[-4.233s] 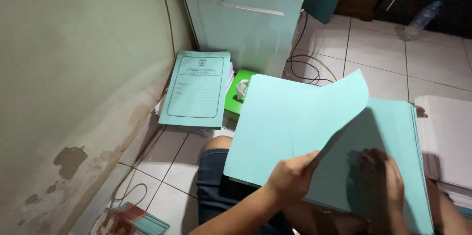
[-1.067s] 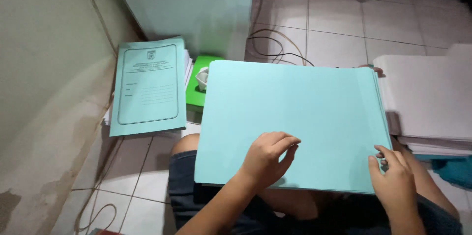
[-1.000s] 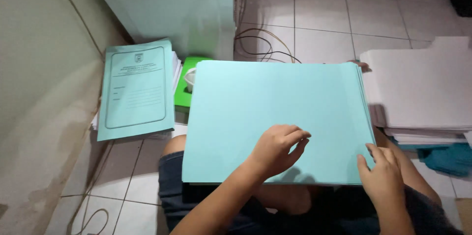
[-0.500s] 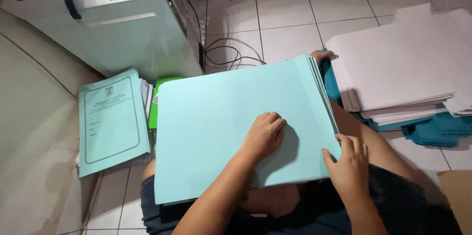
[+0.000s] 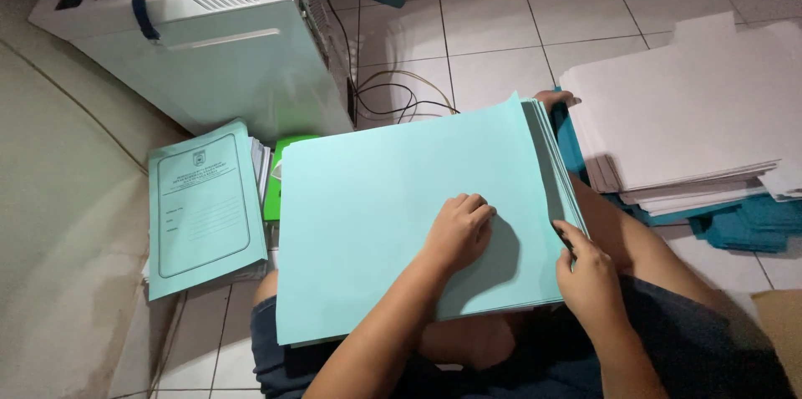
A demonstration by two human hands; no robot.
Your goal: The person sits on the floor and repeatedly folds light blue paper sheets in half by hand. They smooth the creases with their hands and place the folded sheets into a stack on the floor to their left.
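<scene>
A printed teal booklet stack (image 5: 205, 207) sits finished by the wall; on the lap, the left hand (image 5: 458, 232) presses flat, fingers curled, on the teal sheets (image 5: 393, 198). The right hand (image 5: 590, 272) pinches their edge, white paper pile (image 5: 693, 106) waiting beside.

Flat pale-teal paper stack (image 5: 393, 207) across lap

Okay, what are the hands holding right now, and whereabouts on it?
The stack of light blue sheets: the left hand presses flat on top, the right hand pinches its right edge.

A white machine (image 5: 217, 40), tangled cables (image 5: 401, 98) and a white paper pile (image 5: 693, 106) sit on tiles.
</scene>
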